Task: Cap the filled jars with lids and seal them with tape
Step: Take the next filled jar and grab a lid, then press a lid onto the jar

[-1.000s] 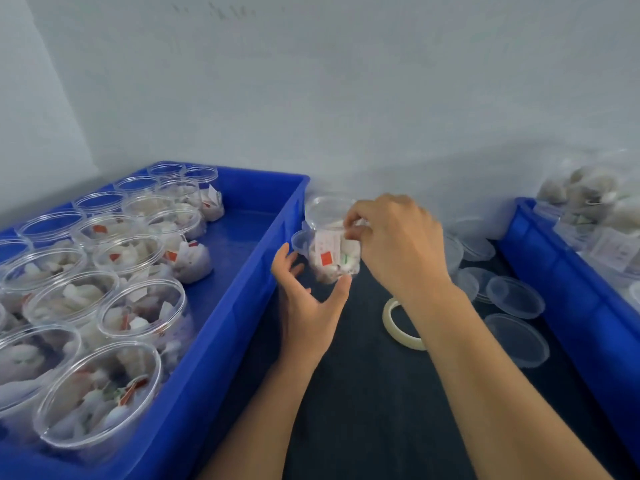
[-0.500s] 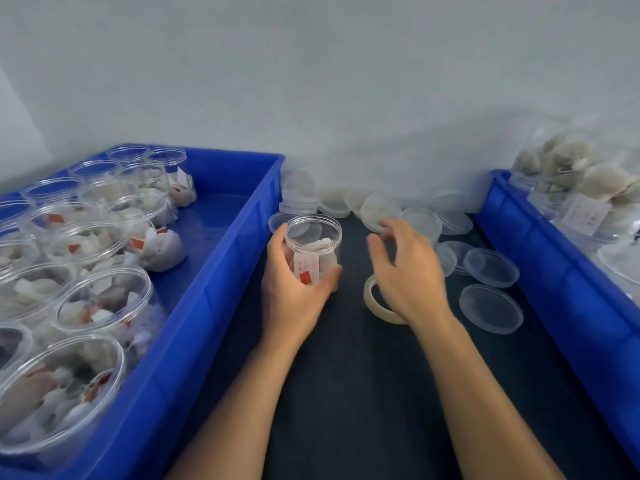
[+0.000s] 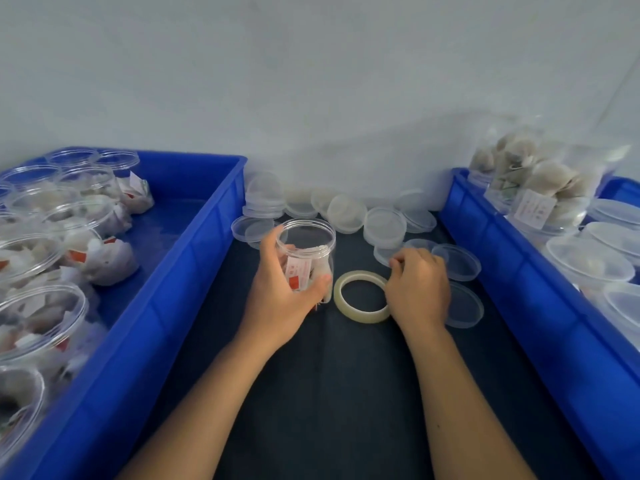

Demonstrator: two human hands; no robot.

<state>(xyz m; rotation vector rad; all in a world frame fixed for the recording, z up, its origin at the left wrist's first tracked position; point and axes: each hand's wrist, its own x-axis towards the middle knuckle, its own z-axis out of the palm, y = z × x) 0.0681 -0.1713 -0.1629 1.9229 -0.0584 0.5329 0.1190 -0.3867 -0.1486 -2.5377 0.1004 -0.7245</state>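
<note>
Currently my left hand [image 3: 282, 292] grips the clear, uncapped jar [image 3: 307, 258] of white packets; right of the jar, my right hand [image 3: 417, 289] rests curled, pinching a lid [image 3: 391, 254] beside the tape roll [image 3: 362, 296].

Left crate [image 3: 194, 271] bright blue, likewise right crate [image 3: 519, 282]. Between them, mat [image 3: 329, 393] dark navy. On mat: jar [image 3: 308, 261] clear, red-marked label; tape roll [image 3: 362, 296] pale yellowish; lids [image 3: 346, 213] translucent white.

Left hand [image 3: 282, 299] holds an uncapped filled jar [image 3: 308, 258] upright on the dark surface [image 3: 329, 393]. At its 3 o'clock lies a tape roll [image 3: 362, 296]; right hand [image 3: 419, 289] fingers a clear lid [image 3: 389, 253].
</note>
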